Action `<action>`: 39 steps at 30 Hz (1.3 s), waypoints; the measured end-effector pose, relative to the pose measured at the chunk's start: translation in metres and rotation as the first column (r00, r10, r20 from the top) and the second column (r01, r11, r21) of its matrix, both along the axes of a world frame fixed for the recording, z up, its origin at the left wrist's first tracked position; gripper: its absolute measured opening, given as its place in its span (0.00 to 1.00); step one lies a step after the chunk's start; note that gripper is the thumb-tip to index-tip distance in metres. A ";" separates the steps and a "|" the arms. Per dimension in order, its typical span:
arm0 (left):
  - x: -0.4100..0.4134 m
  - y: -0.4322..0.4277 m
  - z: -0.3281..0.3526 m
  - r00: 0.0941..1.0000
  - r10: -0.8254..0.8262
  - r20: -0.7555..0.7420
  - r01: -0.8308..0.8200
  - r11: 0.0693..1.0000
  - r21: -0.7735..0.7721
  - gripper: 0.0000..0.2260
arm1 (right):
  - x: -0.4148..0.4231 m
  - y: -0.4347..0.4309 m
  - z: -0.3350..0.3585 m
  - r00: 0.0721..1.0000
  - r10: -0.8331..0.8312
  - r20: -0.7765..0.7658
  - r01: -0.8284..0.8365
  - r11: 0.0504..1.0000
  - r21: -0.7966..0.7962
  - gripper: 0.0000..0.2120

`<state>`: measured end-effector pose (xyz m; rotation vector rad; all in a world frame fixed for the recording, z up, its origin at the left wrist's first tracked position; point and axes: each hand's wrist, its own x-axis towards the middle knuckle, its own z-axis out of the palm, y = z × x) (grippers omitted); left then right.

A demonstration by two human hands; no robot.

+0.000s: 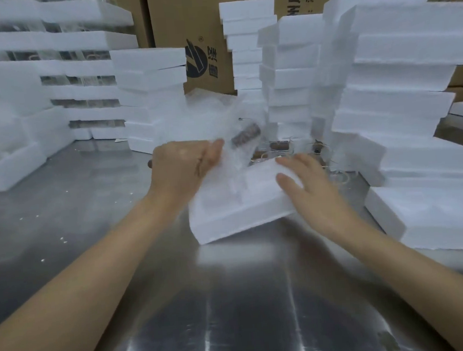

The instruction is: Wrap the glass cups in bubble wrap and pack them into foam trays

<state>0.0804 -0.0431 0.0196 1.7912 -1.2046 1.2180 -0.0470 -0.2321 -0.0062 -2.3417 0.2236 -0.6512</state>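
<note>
**Wrapped cup over the tray: light, soft outside, brittle inside**

The left hand [181, 166] is curled around a bundle of bubble wrap [216, 127] with a glass cup [245, 136] blurred inside it, held just above the far-left corner of the foam tray [238, 205]. The right hand [307, 181] lies with fingers nearly straight on the tray's top right edge, steadying it on the steel counter [149, 263].

The bundle probably weighs little, but the film is slick and loose, so it is best held around the cup's body, not by spare wrap. The tray is stiff yet crumbly; flat pressure suits it.

Beyond the right hand, more unwrapped glass cups [280, 147] stand on the counter; stacked foam trays [400, 103] rise past them.
</note>
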 end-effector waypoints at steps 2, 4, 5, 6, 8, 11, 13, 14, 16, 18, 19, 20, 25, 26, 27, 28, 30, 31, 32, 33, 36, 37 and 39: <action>0.002 -0.002 -0.002 0.983 0.053 0.178 -0.079 0.987 0.143 0.29 | 0.004 0.000 -0.008 0.996 0.011 -0.088 -0.011 1.000 0.005 0.28; 0.005 -0.003 -0.005 0.964 0.098 0.246 -0.156 0.960 0.233 0.28 | 0.007 -0.003 -0.011 0.987 0.033 -0.154 -0.033 0.999 0.005 0.37; 0.005 -0.002 -0.005 0.960 0.123 0.253 -0.192 0.943 0.272 0.27 | 0.007 -0.003 -0.012 0.986 0.042 -0.163 -0.041 0.999 0.009 0.38; 0.006 -0.002 -0.005 0.957 0.141 0.253 -0.218 0.927 0.306 0.27 | 0.008 -0.004 -0.012 0.986 0.047 -0.160 -0.046 0.999 0.014 0.38; 0.005 -0.003 -0.003 0.958 0.149 0.246 -0.235 0.897 0.374 0.25 | 0.008 -0.004 -0.013 0.986 0.052 -0.158 -0.049 0.999 0.018 0.37; -0.001 -0.003 0.002 0.961 0.146 0.236 -0.242 0.857 0.456 0.26 | 0.008 -0.003 -0.012 0.985 0.057 -0.166 -0.059 0.998 -0.007 0.36; -0.003 0.000 0.005 0.968 0.150 0.200 -0.234 0.822 0.519 0.26 | 0.007 -0.003 -0.013 0.984 0.062 -0.169 -0.068 0.997 -0.032 0.35; -0.003 0.001 0.006 0.974 0.152 0.166 -0.220 0.802 0.556 0.27 | 0.007 -0.002 -0.013 0.983 0.065 -0.169 -0.072 0.997 -0.039 0.35; -0.001 0.002 0.005 0.982 0.150 0.114 -0.188 0.757 0.626 0.31 | 0.006 -0.003 -0.013 0.984 0.068 -0.166 -0.077 0.996 -0.048 0.34; 0.001 0.000 0.001 0.981 0.173 0.092 -0.190 0.719 0.668 0.30 | 0.006 -0.003 -0.014 0.984 0.068 -0.164 -0.082 0.994 -0.076 0.34; 0.001 -0.002 0.000 0.976 0.192 0.100 -0.209 0.711 0.671 0.30 | 0.006 -0.003 -0.014 0.984 0.067 -0.167 -0.084 0.992 -0.093 0.35; 0.002 -0.004 -0.001 0.970 0.214 0.119 -0.237 0.702 0.672 0.29 | 0.006 -0.003 -0.015 0.983 0.066 -0.171 -0.085 0.990 -0.109 0.35; 0.003 0.000 -0.004 0.987 0.153 0.057 -0.152 0.735 0.661 0.39 | 0.002 -0.006 -0.013 0.974 0.086 -0.208 -0.130 0.969 -0.208 0.45; 0.002 0.004 -0.004 0.998 0.052 -0.029 -0.022 0.782 0.623 0.39 | 0.001 -0.007 -0.012 0.973 0.099 -0.208 -0.146 0.964 -0.223 0.47; 0.001 0.006 -0.003 0.994 -0.060 -0.091 0.100 0.839 0.536 0.36 | 0.000 -0.008 -0.011 0.974 0.110 -0.197 -0.155 0.961 -0.229 0.47; 0.002 0.009 -0.002 0.983 -0.139 -0.122 0.177 0.899 0.401 0.32 | 0.000 -0.010 -0.011 0.976 0.121 -0.178 -0.162 0.958 -0.235 0.46; 0.005 0.014 0.006 0.953 -0.189 -0.235 0.218 0.970 0.104 0.30 | 0.000 -0.012 -0.011 0.979 0.151 -0.135 -0.183 0.945 -0.272 0.42; 0.007 0.017 0.010 0.944 -0.171 -0.281 0.185 0.982 0.027 0.29 | 0.000 -0.013 -0.011 0.979 0.169 -0.115 -0.197 0.934 -0.299 0.39; 0.010 0.022 0.012 0.945 -0.124 -0.302 0.136 0.990 0.019 0.30 | 0.001 -0.013 -0.012 0.977 0.189 -0.097 -0.210 0.922 -0.325 0.35; 0.013 0.028 0.013 0.945 -0.069 -0.320 0.096 0.993 0.070 0.31 | 0.001 -0.014 -0.013 0.975 0.208 -0.079 -0.222 0.912 -0.344 0.32; 0.021 0.043 0.005 0.933 0.061 -0.355 0.060 0.946 0.319 0.32 | 0.003 -0.015 -0.015 0.969 0.238 -0.062 -0.244 0.905 -0.348 0.23; 0.023 0.044 0.001 0.927 0.083 -0.366 0.061 0.930 0.364 0.31 | 0.003 -0.015 -0.016 0.969 0.239 -0.065 -0.246 0.908 -0.338 0.20; 0.026 0.043 -0.005 0.902 0.092 -0.423 0.088 0.918 0.387 0.30 | 0.003 -0.016 -0.016 0.969 0.232 -0.082 -0.246 0.918 -0.311 0.13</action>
